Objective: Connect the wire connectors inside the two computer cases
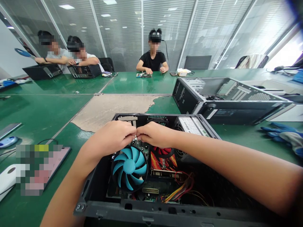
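The left hand [115, 137] and right hand [156, 135] are meeting fingertip to fingertip, pinching narrowly around something too small to make out. They are hovering inside the open computer case [151, 208], just beyond the blue fan [129, 166] and near the red graphics card [164, 160].

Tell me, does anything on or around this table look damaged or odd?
Yes, the green tabletop looks damaged: just beyond the open computer case beneath the left hand and right hand, a pale patch with a ragged edge suggests the green covering is missing there. I see no spill.
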A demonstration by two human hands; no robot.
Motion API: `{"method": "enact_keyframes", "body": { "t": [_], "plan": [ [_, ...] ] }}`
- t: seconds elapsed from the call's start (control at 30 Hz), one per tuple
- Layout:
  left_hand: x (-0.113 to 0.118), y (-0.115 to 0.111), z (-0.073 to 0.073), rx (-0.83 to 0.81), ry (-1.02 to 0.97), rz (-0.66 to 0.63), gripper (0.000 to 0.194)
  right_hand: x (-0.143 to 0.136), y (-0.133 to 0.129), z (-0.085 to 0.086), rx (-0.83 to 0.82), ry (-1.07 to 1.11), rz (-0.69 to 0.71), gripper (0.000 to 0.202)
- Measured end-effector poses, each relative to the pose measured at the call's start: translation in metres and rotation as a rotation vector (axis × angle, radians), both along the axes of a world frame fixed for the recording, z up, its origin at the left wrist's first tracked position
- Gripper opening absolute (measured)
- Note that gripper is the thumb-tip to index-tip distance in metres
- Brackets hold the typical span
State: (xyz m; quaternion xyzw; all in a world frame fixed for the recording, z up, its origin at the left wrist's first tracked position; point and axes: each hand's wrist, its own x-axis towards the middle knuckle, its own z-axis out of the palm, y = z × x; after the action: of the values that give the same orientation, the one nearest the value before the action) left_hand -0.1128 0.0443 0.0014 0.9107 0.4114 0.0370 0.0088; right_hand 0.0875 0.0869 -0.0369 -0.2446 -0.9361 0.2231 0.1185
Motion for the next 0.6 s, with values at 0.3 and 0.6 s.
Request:
{"method": "enact_keyframes", "body": {
  "t": [0.3,0.6],
  "plan": [
    [0.0007,0.0006,-0.0019,-0.006,0.022,-0.004,0.026,-0.0011,0.0003,0.0029,-0.012,-0.027,-0.007,0.018],
    [0.0013,0.0003,-0.0005,-0.021,0.033,-0.034,0.028,-0.0015,-0.0005,0.0033,-0.005,-0.046,-0.008,0.018]
  ]
}}
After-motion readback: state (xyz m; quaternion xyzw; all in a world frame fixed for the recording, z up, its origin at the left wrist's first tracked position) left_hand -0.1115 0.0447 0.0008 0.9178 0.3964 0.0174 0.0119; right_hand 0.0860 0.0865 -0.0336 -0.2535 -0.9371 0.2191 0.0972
